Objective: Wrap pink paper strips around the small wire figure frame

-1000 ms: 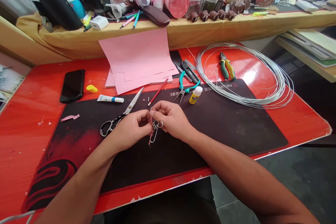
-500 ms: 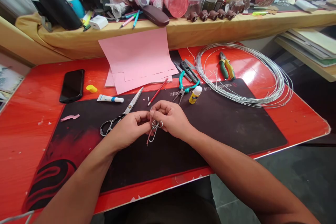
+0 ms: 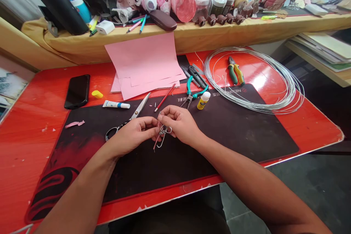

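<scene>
Both my hands meet above the black mat (image 3: 233, 128). Between them is a small bent piece of silvery wire (image 3: 165, 130) with loops and a hooked lower end. A thin pink strip (image 3: 156, 143) hangs down beside it. My left hand (image 3: 137, 133) pinches the strip and wire from the left, fingers closed. From the right, my right hand (image 3: 179, 122) grips the wire piece near its top, thumb and fingers together. The fingers partly hide the wire. Scissors (image 3: 139, 106) lie just behind my left hand, and a red pencil (image 3: 166, 97) lies beyond my fingertips.
Pink paper (image 3: 145, 62), teal pliers (image 3: 189, 91), a cutter (image 3: 197, 76) and a glue bottle (image 3: 203, 101) lie behind my hands. A wire coil (image 3: 287, 91) and green-yellow pliers (image 3: 236, 71) are at right; a phone (image 3: 77, 91), yellow cap (image 3: 97, 94) and tube (image 3: 116, 105) at left.
My hands keep nearly the same grip on the wire and strip. The wire loops have shifted and turned very slightly. The whole view has moved a little.
</scene>
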### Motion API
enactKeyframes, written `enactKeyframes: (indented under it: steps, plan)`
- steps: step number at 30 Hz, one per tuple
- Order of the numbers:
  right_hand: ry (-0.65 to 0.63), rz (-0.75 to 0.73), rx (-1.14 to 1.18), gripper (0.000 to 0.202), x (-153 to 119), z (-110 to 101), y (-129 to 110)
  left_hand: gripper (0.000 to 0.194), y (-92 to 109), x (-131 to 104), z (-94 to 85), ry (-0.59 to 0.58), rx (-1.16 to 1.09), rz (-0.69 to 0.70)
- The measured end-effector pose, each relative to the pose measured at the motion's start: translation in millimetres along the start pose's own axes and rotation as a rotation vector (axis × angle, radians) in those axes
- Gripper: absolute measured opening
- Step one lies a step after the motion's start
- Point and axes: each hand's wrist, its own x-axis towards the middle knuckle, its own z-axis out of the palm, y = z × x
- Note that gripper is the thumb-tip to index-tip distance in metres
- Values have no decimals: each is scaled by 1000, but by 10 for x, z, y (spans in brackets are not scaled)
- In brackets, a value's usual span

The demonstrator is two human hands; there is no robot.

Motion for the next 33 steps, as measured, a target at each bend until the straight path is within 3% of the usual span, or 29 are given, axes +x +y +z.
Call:
enactKeyframes:
  steps: [6, 20, 33]
  plan:
    - [-1, -4, 38, 16, 4, 6, 17, 28, -55, 9, -27, -15, -13, 7]
    - [8, 22, 28, 18, 36, -3, 43, 32, -78, 41, 37, 84, 0, -59]
    - [1, 33, 26, 23, 29, -24, 48, 35, 9, 16, 40, 92, 50, -46]
